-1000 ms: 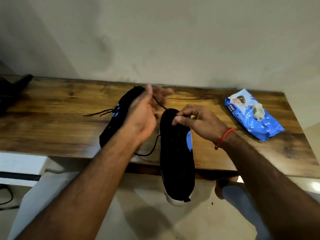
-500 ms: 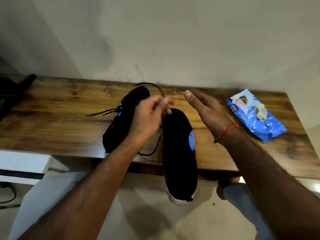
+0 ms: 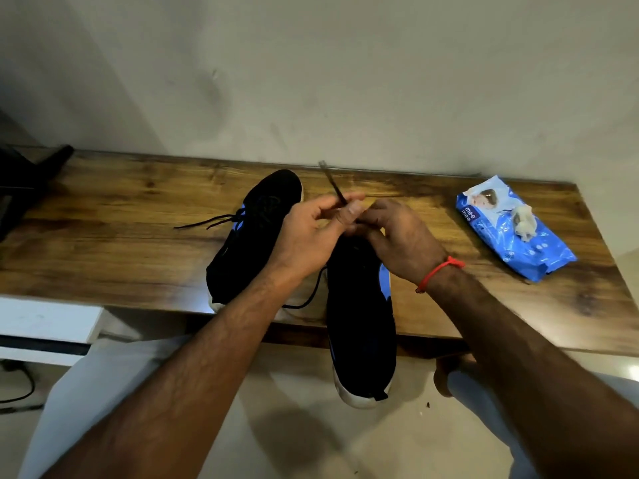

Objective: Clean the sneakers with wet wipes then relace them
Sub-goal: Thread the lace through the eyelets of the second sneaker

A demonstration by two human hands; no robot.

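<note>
Both hands' fingers (image 3: 349, 212) on lace (image 3: 333, 184) above sneaker (image 3: 359, 305)

Brand on wipes pack (image 3: 515, 233): "mee mee", white letters on a dark patch at the pack's upper left corner, the word printed twice, one line above the other.
Other print on wipes pack: small white marks and lines lower on the blue wrapper, too small to read.
Sneakers: no readable lettering or logo.
Wooden table, wall: no text or signs.
</note>
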